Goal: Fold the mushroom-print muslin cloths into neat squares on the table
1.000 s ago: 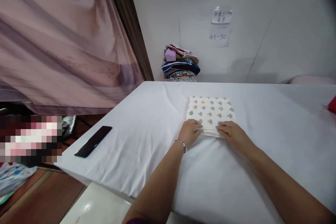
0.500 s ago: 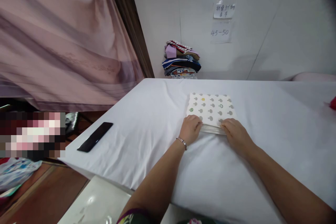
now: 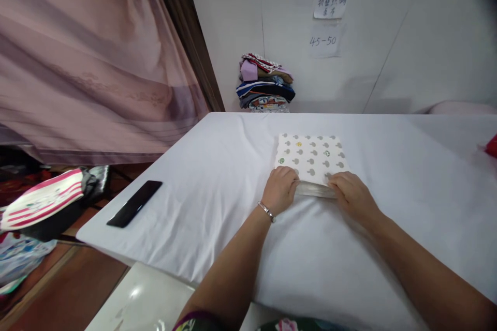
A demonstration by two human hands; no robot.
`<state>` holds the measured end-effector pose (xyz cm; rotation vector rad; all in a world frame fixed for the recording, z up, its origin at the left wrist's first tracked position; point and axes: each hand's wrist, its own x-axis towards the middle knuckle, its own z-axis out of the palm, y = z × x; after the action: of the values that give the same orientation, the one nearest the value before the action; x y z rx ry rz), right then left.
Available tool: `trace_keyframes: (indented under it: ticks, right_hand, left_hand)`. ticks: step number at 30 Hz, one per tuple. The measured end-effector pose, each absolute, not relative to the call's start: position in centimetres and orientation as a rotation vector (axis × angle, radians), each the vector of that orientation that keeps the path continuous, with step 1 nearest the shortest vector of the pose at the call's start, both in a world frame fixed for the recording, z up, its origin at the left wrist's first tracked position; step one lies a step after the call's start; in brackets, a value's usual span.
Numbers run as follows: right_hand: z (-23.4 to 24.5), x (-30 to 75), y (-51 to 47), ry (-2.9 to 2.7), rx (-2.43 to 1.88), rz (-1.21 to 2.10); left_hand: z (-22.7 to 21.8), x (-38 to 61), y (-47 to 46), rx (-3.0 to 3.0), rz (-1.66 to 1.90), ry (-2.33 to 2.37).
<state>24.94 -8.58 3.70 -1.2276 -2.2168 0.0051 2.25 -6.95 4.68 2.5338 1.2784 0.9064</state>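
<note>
A folded white cloth with a grey tree print lies in the middle of the white-covered table. My left hand, with a bracelet at the wrist, grips the cloth's near left corner, thumb on top and fingers curled under the edge. At the near right corner my right hand holds the edge the same way. The near edge looks slightly lifted off the table.
A black phone lies near the table's left edge. A pile of folded clothes is stacked against the far wall under two paper notes. A pink curtain hangs at the left. Something red shows at the right edge.
Both hands went from lying flat on the cloth's near edge to gripping it, fingers curled under. The view shifted slightly.
</note>
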Motion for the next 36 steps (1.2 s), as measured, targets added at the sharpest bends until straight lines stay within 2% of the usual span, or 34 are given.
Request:
trace_keyframes:
  ticks: [12,24,36]
  right_hand:
    - [3.8,24.9,-8.7,-2.358,-1.262,0.051]
    - [4.1,25.4,-8.7,-2.379,-1.208,0.201]
    - [3.3,25.3,-8.7,-2.299,-1.183,0.086]
  left_hand:
    - [4.1,2.0,-6.7,2.576,0.709,1.221]
    - [3.2,2.0,-6.3,2.590,0.716,1.248]
    - [2.5,1.9,-6.0,2.587,0.830,1.220]
